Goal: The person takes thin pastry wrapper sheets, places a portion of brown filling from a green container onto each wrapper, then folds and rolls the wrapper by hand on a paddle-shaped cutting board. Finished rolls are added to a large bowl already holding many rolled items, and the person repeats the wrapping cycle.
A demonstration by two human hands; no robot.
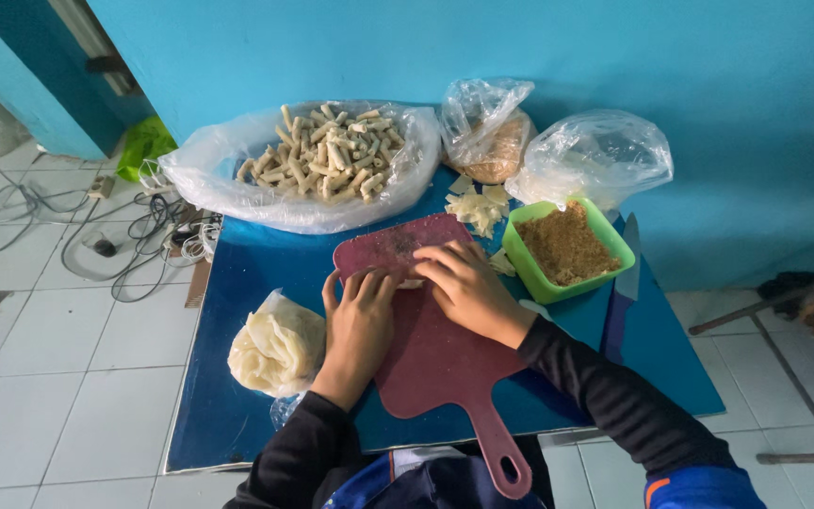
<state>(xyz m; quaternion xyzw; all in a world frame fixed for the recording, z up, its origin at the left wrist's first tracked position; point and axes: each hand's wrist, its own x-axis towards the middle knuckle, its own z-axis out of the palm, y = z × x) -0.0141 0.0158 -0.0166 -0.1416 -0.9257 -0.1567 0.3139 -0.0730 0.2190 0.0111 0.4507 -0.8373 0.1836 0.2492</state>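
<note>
On the maroon cutting board [435, 353] I see my left hand [358, 325] and right hand [468, 287] pressed flat over a pale roll [411, 283]; uneven pressure could split it, or nudge the green crumb tub [567, 250] just right.

Both hands cover the pale piece [413, 282] on the red cutting board [435, 358], at the centre of the frame; only a sliver shows between the left hand [358, 325] and the right hand [468, 287], so its shape cannot be told. What the fingers [445, 259] press or pinch is hidden under them. A knife [626, 283] lies right of the green container [529, 259], its handle end hard to make out against the blue surface [237, 396]. The surface's near edge is hidden by the person's sleeves at the bottom of the frame. At the right edge, a metal frame [793, 377] is cut off.
</note>
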